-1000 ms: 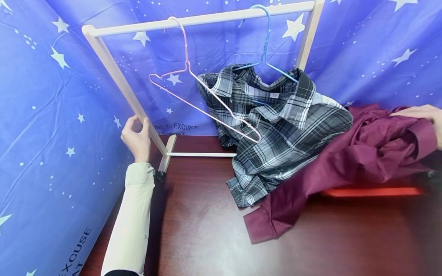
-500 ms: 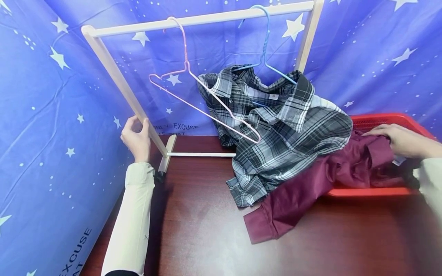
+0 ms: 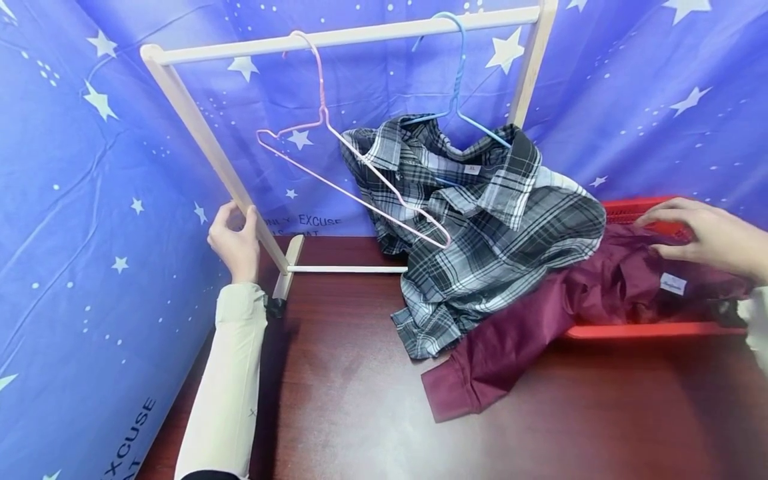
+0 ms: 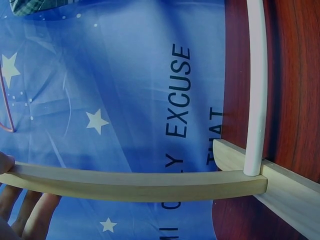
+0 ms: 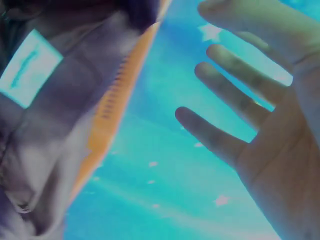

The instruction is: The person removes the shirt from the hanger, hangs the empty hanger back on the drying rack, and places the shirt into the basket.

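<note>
My left hand (image 3: 236, 241) grips the left upright of a wooden clothes rack (image 3: 204, 140), thumb on one side and fingers on the other, as the left wrist view also shows. Over at the right, my right hand (image 3: 702, 233) hovers with spread fingers, holding nothing. Below it a maroon shirt (image 3: 618, 273) with a white label lies bunched in a red basket (image 3: 654, 330), one sleeve trailing out onto the table. In the right wrist view the fingers (image 5: 215, 135) are apart from the cloth (image 5: 65, 95).
From the rack's top bar hang a bare pink hanger (image 3: 324, 120) and a blue hanger (image 3: 459, 87) bearing a black-and-grey plaid shirt (image 3: 474, 233). The plaid shirt's lower part reaches the dark red table (image 3: 360, 400). A blue star-patterned curtain (image 3: 654, 100) stands behind.
My right hand lowered the maroon shirt into the red basket, then let go of it and opened. The left hand has stayed on the upright.
</note>
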`<state>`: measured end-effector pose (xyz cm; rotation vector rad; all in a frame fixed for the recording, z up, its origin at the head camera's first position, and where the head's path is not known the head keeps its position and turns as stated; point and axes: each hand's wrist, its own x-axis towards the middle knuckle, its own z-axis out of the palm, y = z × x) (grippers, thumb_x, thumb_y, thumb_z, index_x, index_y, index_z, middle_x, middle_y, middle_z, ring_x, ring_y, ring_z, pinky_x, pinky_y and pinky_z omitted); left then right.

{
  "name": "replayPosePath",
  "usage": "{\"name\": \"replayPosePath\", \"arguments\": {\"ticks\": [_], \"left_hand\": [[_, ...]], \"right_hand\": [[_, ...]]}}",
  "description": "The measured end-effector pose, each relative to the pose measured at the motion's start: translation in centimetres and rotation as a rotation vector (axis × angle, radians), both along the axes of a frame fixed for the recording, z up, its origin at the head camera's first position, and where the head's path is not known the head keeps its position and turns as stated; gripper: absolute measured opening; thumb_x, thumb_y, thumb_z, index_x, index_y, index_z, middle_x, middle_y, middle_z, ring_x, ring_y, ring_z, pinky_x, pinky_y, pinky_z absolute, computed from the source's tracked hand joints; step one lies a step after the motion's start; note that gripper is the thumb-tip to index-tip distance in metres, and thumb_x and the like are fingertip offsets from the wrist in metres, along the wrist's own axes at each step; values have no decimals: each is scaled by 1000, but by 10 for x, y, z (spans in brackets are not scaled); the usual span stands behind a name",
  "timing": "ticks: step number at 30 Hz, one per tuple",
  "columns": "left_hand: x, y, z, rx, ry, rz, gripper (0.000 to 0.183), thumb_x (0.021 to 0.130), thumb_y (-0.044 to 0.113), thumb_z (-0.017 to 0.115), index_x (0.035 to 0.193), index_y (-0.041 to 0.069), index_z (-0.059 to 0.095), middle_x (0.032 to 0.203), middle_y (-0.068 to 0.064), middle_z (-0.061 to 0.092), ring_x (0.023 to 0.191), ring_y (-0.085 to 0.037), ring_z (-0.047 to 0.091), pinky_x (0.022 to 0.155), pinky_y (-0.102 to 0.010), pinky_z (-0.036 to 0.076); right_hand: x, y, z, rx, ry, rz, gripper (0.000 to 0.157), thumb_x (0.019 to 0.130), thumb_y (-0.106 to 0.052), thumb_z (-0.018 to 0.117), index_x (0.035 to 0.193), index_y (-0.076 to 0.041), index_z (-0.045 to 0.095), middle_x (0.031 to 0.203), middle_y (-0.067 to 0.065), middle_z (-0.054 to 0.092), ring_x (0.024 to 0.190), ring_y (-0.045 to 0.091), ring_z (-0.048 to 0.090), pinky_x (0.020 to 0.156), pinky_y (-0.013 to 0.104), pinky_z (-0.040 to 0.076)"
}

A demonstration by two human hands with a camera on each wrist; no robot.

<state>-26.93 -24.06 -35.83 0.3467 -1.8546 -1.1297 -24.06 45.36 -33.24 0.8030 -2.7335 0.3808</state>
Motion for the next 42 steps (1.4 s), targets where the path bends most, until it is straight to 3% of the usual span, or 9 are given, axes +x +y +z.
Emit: {"name": "replayPosePath", "arguments": {"ticks": [11, 20, 26, 30, 31, 33, 37, 40, 42], "left_hand": [[0, 0, 0, -6, 4, 9, 22, 86, 18, 75, 105, 6, 75, 93, -13, 76, 67, 9, 53, 92, -31, 46], [-1, -1, -1, -1, 0, 19, 21, 86, 19, 75, 105, 8, 76, 93, -12, 76, 68, 10, 53, 93, -30, 45], [-2, -1, -2, 3, -2, 16, 20, 86, 19, 75, 104, 9, 76, 92, -13, 76, 67, 10, 53, 92, -30, 45], [-1, -2, -2, 0, 0, 19, 22, 86, 19, 75, 105, 8, 76, 93, -12, 76, 68, 9, 53, 93, -30, 45], [-1, -2, -2, -1, 2, 16, 23, 86, 19, 75, 105, 7, 76, 93, -13, 76, 68, 9, 53, 93, -30, 45], [0, -3, -2, -1, 0, 12, 23, 87, 19, 75, 106, 7, 75, 94, -13, 76, 69, 9, 53, 93, -30, 45], [0, -3, -2, 2, -3, 14, 22, 87, 19, 75, 105, 8, 76, 94, -13, 76, 69, 8, 53, 91, -30, 46], [-1, -3, -2, 4, -8, 13, 21, 87, 19, 75, 105, 8, 76, 94, -13, 75, 69, 8, 53, 91, -30, 46], [-1, -2, -2, 6, -11, 13, 21, 87, 19, 75, 105, 9, 76, 94, -13, 75, 68, 8, 53, 92, -30, 45]], "right_hand": [[35, -41, 26, 6, 71, 49, 46, 55, 7, 83, 96, -11, 71, 100, 9, 65, 103, -18, 34, 94, -6, 14], [58, -63, 26, 67, 27, 36, 42, 61, -8, 89, 97, -21, 72, 106, 4, 66, 109, 20, 49, 96, -4, 8], [70, -77, 29, 86, 116, 96, 47, 53, -6, 88, 96, -19, 73, 104, 4, 67, 103, 24, 52, 97, -4, 9], [75, -89, 27, 90, 135, 112, 48, 55, -12, 89, 100, -21, 73, 106, 0, 66, 104, 21, 52, 93, 3, 27], [76, -91, 26, 93, 155, 124, 39, 64, -22, 89, 100, -20, 73, 105, 0, 66, 102, 21, 54, 90, 8, 32], [77, -97, 21, 94, 198, 163, 31, 81, -44, 79, 100, -20, 73, 104, 0, 66, 97, 20, 56, 86, 14, 36], [82, -108, 12, 68, 239, 243, 58, 94, -68, 43, 104, -19, 72, 106, 2, 66, 96, 22, 58, 93, 12, 34], [89, -120, 10, 57, 211, 257, 39, 87, -52, 69, 111, -21, 71, 114, -1, 65, 104, 19, 56, 96, 7, 28], [92, -127, 10, 46, 189, 282, 42, 76, -36, 81, 114, -21, 71, 118, -1, 64, 108, 17, 54, 99, 7, 26]]}}
